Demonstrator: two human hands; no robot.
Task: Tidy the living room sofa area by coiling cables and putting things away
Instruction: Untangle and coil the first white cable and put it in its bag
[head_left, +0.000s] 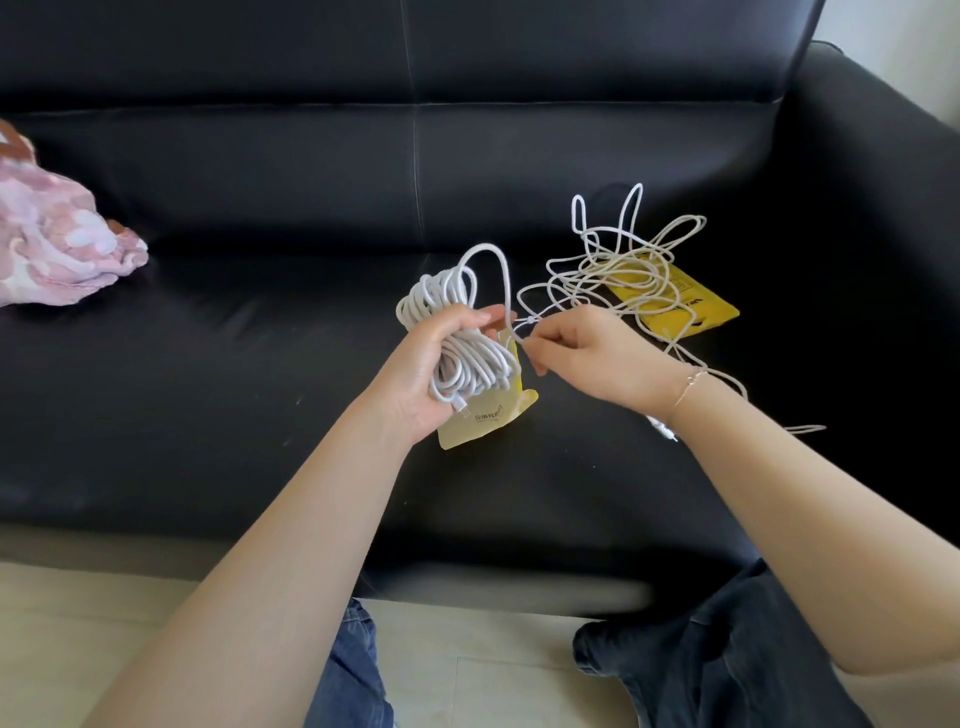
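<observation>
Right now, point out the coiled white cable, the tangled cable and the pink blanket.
coiled white cable (457, 332): head view, on the bundled loops.
tangled cable (618, 260): head view, on the knotted middle.
pink blanket (57, 234): head view, on its crumpled centre.

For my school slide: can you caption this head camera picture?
Left hand grips a coiled white cable; right hand pinches its end above a black sofa.

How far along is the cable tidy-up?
Done: most of one white cable is coiled in the left hand. In hand: right hand pinches its free end. Left: tangled cable over the yellow pouch, second pouch, pink blanket.
</observation>
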